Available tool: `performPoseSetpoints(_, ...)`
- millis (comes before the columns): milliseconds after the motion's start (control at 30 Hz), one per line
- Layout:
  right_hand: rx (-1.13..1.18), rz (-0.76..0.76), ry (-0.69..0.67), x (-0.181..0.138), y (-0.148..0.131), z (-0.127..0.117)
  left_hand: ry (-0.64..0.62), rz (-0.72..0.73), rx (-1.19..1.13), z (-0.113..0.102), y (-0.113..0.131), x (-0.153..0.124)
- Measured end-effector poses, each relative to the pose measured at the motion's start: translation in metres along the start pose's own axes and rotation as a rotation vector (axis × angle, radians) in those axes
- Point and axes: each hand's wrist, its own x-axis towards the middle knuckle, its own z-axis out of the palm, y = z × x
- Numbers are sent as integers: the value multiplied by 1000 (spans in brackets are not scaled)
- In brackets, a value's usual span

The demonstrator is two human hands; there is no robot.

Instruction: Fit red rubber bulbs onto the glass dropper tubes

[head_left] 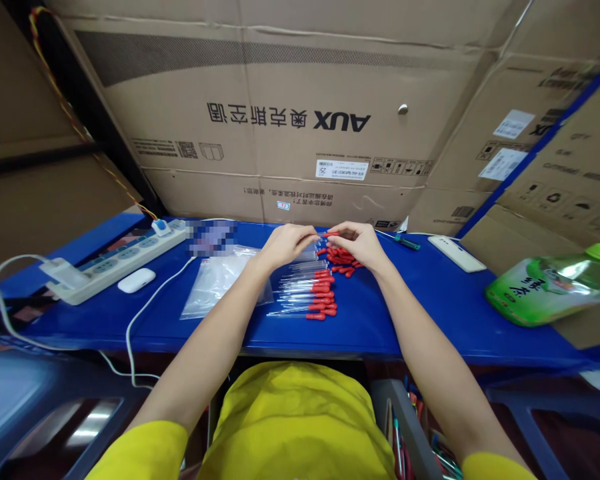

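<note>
My left hand [286,242] and my right hand [356,241] meet at the far middle of the blue table [430,300]. The left hand pinches a clear glass tube [310,248]. The right hand pinches a small red rubber bulb [329,235] at the tube's end. Just below the hands lies a row of several clear droppers with red bulbs [313,293]. A heap of loose red bulbs [341,259] sits under my right hand.
Clear plastic bags [220,283] lie left of the droppers. A white power strip [115,260] and a white earbud case [137,280] sit far left. A green bottle [550,283], a white phone [457,253] and a small screwdriver [407,242] lie right. Cardboard boxes [300,113] wall the back.
</note>
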Motion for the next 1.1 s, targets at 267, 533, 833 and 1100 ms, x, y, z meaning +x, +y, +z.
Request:
performPoseSetpoints(267,-20,34,31,2,6,2,34,-59,-41,-2,-2,-1)
performPoseSetpoints(533,19,22,10,0,3,5,47,3,-207,1,-6,1)
performPoseSetpoints(833,55,12,64,0,3,9,86,-3,-375,-4,3,1)
performPoseSetpoints(1100,76,12,89,-2,-1,15,94,-24,-400,-8,6,1)
